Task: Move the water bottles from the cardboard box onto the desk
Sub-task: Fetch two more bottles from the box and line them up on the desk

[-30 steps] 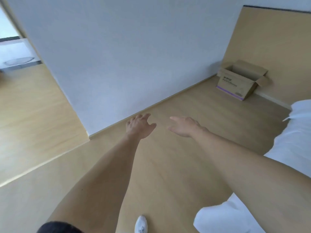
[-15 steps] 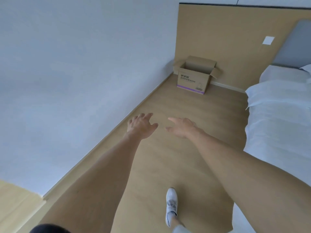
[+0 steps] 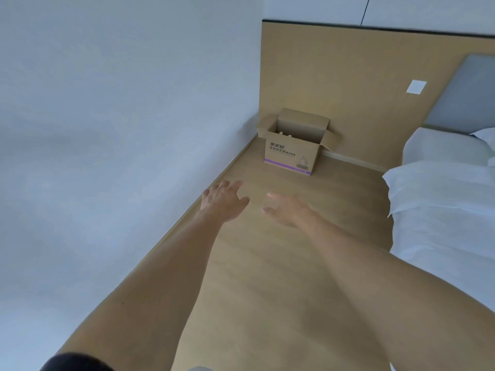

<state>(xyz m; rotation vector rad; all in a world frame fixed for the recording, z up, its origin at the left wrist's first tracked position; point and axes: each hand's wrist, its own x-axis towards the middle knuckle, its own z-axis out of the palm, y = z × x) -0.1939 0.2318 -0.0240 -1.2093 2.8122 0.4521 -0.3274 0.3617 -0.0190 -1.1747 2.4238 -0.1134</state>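
One cardboard box stands on the floor, flaps open. A few pale bottle caps show inside, too small to count. Two hands: left, right. One bed, one wall plate.

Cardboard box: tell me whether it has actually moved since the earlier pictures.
No. The cardboard box sits in the same corner, between the white wall and the wooden panel, in every frame. Only the head camera turned towards it.

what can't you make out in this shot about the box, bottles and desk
- Head view: the cardboard box front wall hides its contents; only a few pale bottle caps show, too small to count.
- Desk: outside the frame.
- Box print: too small to read.
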